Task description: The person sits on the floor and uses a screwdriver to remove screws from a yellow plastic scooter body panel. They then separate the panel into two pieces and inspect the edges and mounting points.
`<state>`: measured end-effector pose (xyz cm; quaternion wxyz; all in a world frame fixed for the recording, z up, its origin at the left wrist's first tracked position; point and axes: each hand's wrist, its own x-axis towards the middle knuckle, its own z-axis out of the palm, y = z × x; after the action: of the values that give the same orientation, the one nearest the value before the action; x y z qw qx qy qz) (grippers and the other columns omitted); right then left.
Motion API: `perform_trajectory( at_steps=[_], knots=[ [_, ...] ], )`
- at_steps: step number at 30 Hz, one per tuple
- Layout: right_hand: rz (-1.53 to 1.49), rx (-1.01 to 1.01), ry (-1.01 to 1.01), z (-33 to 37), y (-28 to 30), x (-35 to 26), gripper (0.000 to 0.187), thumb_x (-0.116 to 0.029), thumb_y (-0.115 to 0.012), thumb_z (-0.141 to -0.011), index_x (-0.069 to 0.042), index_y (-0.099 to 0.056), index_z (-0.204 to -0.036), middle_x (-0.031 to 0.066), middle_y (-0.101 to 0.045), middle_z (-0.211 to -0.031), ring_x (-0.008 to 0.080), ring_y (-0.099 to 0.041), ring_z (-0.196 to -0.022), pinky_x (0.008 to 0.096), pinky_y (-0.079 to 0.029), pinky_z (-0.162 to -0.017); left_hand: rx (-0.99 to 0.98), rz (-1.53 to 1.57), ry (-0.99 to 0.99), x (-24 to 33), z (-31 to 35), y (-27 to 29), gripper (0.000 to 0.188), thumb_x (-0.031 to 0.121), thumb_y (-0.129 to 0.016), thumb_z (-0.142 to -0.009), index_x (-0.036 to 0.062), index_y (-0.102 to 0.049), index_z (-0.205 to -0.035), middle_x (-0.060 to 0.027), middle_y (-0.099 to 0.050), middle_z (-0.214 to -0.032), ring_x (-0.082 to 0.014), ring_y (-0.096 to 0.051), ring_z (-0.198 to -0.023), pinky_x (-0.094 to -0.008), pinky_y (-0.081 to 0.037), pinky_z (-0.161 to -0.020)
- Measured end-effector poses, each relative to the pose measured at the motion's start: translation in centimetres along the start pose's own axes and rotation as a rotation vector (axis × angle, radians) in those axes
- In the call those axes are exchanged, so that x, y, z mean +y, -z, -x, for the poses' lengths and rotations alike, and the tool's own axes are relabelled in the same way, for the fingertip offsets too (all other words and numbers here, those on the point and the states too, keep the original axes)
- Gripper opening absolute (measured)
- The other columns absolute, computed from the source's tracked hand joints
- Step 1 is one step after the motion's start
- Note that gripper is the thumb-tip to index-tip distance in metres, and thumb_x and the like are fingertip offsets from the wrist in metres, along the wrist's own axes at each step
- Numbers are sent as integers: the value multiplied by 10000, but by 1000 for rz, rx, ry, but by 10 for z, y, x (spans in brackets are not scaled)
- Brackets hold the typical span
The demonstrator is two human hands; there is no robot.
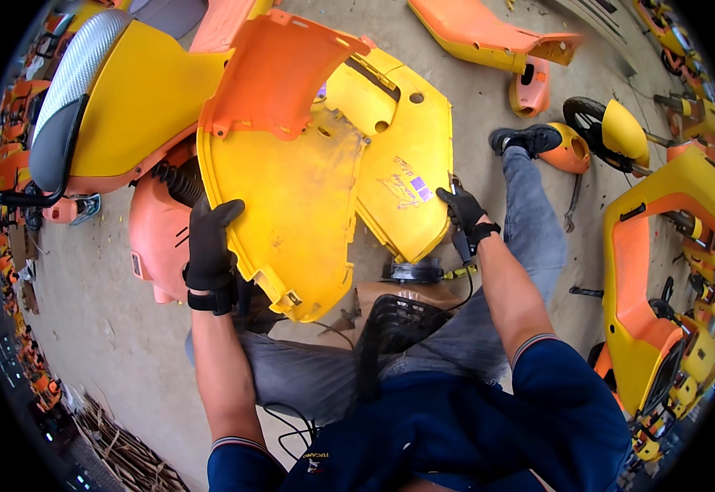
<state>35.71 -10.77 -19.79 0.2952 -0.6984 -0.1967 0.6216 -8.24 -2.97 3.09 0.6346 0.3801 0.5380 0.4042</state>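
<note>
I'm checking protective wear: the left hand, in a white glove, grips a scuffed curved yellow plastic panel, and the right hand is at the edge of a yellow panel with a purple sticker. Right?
Not quite: the head view shows the left hand in a black glove, not a white one, gripping the scuffed curved yellow plastic panel. The rest stands.

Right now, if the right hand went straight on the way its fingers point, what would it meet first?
Most likely the yellow panel with the purple sticker: the right hand is at its right edge, aimed up-left across it. Depth is unclear, so the hand might slip beneath.
</note>
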Motion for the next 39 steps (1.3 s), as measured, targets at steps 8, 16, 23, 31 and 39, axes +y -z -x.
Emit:
perform_trajectory(
  at_steps=[8,16,23,31,39],
  knots=[
    [-179,-71,290,14,1,-6,358,-159,-667,-936,12,-600,-1242,69,-691,-1040,122,-648,-860,268,-530,-780,-54,-49,-20,-15,-11,2,289,68,-587,-849,-44,-613,-1114,-102,-687,-958,-189,-672,-774,-298,-552,-713],
    [-176,44,430,25,0,-18,216,-163,-641,-955,17,-623,-1072,42,-669,-909,100,-595,-760,263,-498,-705,-24,-153,16,-49,-28,25,287,6,-566,-838,-52,-613,-1115,-90,-678,-956,-182,-656,-799,-305,-530,-721],
    [-265,41,460,37,-7,-31,236,-173,-642,-955,20,-614,-1088,60,-672,-925,109,-611,-774,264,-513,-721,-1,-481,32,-78,-40,45,261,23,-617,-834,-79,-622,-1075,-122,-700,-886,-212,-673,-726,-323,-537,-653],
    [-315,16,460,44,14,-39,281,-178,-668,-936,21,-613,-1126,77,-688,-967,135,-647,-784,262,-532,-730,76,-531,62,-97,-52,58,238,89,-637,-846,-66,-658,-1026,-98,-705,-873,-197,-668,-706,-329,-536,-647],
    [-188,-15,465,88,33,-75,397,-301,-612,-982,44,-605,-1179,125,-703,-1043,166,-686,-869,284,-551,-767,126,-888,-2,-144,-70,79,222,141,-664,-844,-50,-665,-957,-123,-705,-820,-239,-679,-724,-346,-527,-645]
  ],
)
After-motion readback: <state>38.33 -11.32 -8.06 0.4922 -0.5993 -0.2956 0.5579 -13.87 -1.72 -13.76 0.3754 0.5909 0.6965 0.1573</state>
